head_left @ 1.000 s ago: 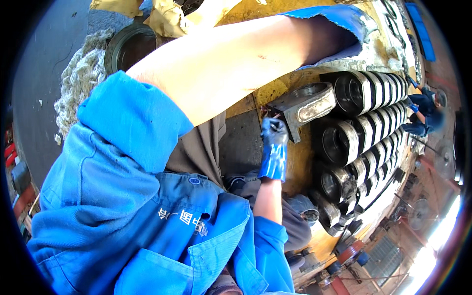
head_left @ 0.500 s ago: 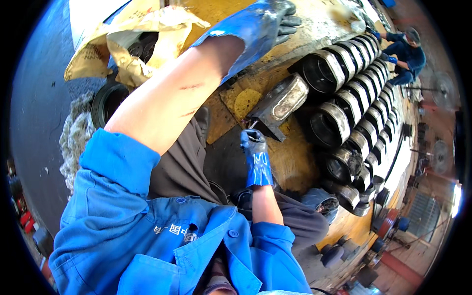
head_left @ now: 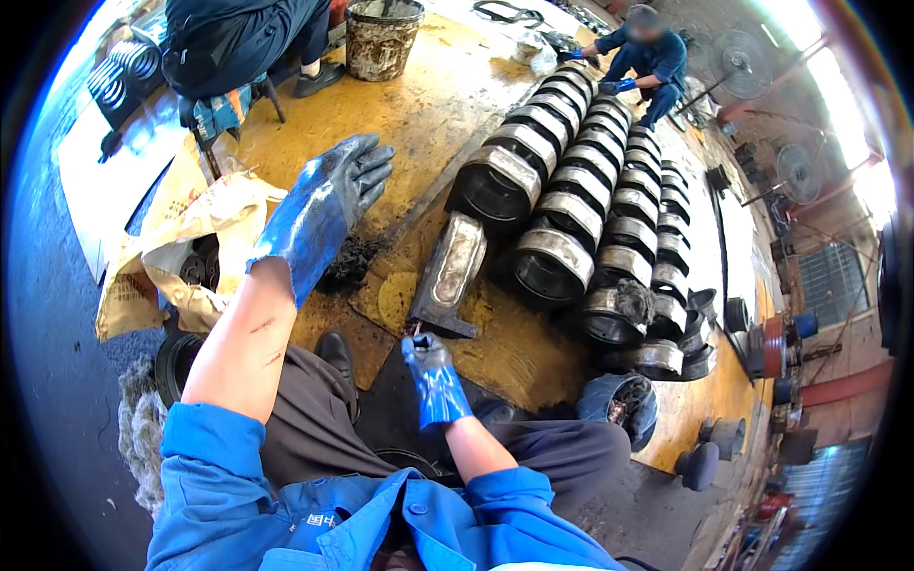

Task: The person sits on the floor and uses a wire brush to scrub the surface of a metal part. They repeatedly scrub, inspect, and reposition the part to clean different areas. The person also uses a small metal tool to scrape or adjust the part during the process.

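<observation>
The left hand [head_left: 324, 214], in a blue glove, is reaching forward with fingers spread, holding nothing, above a dark greasy clump [head_left: 350, 264]. Rows of metal cylinder sleeves [head_left: 562, 205] are lying beyond. The right hand [head_left: 430, 373] is closing at the near end of a metal trough-shaped part [head_left: 452, 271].

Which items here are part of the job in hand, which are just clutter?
In hand: left hand raised with open fingers; right hand at the grey metal housing; rows of metal rings.

Lying about: bucket; paper sack; floor fans.
</observation>
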`<state>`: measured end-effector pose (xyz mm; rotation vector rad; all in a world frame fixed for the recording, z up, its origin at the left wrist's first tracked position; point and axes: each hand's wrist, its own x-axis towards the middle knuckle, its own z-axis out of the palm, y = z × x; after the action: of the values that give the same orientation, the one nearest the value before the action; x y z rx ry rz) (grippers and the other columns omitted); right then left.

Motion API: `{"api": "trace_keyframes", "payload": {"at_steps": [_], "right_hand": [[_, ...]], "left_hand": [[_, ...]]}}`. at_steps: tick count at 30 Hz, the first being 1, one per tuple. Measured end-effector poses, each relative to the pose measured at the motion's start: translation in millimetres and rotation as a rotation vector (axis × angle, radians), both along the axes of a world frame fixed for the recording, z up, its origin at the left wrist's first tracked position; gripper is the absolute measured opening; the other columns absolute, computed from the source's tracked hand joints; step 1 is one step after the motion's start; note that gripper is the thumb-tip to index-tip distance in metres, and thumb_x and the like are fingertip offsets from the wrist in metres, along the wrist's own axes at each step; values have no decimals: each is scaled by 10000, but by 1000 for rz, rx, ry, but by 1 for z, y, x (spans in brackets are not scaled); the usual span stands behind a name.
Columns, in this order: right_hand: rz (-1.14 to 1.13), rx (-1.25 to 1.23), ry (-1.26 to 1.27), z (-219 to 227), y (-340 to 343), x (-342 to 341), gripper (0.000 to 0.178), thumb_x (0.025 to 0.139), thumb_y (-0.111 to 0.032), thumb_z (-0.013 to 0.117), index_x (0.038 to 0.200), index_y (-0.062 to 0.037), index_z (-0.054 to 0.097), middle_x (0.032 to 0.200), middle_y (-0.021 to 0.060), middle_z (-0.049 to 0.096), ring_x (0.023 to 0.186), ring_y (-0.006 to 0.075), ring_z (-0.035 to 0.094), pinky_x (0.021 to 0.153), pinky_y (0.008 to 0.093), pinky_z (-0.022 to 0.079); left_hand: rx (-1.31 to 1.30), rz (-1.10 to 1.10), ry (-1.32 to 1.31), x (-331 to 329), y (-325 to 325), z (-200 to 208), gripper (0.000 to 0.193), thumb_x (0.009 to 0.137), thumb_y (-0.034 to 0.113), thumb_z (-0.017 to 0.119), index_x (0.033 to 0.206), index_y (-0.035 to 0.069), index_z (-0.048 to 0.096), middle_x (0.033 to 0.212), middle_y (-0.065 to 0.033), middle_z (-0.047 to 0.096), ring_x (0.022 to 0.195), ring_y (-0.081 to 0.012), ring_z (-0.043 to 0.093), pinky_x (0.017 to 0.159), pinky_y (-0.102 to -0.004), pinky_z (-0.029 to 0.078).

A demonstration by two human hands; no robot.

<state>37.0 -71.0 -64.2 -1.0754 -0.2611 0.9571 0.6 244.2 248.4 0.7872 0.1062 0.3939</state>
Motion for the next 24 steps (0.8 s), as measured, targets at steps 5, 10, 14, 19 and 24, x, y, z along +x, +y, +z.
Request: {"api": "trace_keyframes", "payload": {"at_steps": [5,10,14,19,24], "right_hand": [[15,-694,-568,67,52,-1,233,872,-276,755,855,-65,660,725,1,647,641,104,575,604,311,494],[198,-527,-458,15,-8,-34,218,875,-265,751,871,-61,675,706,-25,628,658,88,591,614,258,483],[65,-788,-711,105,63,-25,305,867,-313,722,927,-23,648,759,102,688,696,214,658,689,341,536],[68,-809,-726,70,42,-19,349,815,-387,761,866,-54,669,730,83,689,680,151,645,682,339,545],[24,-578,-544,21,13,-13,241,864,-286,743,885,-57,672,711,33,668,644,129,605,624,306,511]], "left_hand": [[8,41,59,-16,13,-15,597,989,436,508,1472,98,421,1466,-114,493,1349,-269,456,1117,-391,348],[16,40,98,3,6,-11,622,983,456,516,1479,97,407,1471,-110,487,1355,-267,448,1126,-398,335],[63,76,105,-30,12,-11,637,985,462,501,1487,87,391,1471,-113,478,1360,-272,440,1150,-402,321],[41,47,95,-17,2,-17,638,991,451,490,1488,69,380,1480,-136,465,1366,-281,433,1165,-406,312],[60,-18,-27,-1,-11,-5,649,993,471,500,1481,59,388,1466,-140,478,1356,-278,443,1159,-401,317]]}}
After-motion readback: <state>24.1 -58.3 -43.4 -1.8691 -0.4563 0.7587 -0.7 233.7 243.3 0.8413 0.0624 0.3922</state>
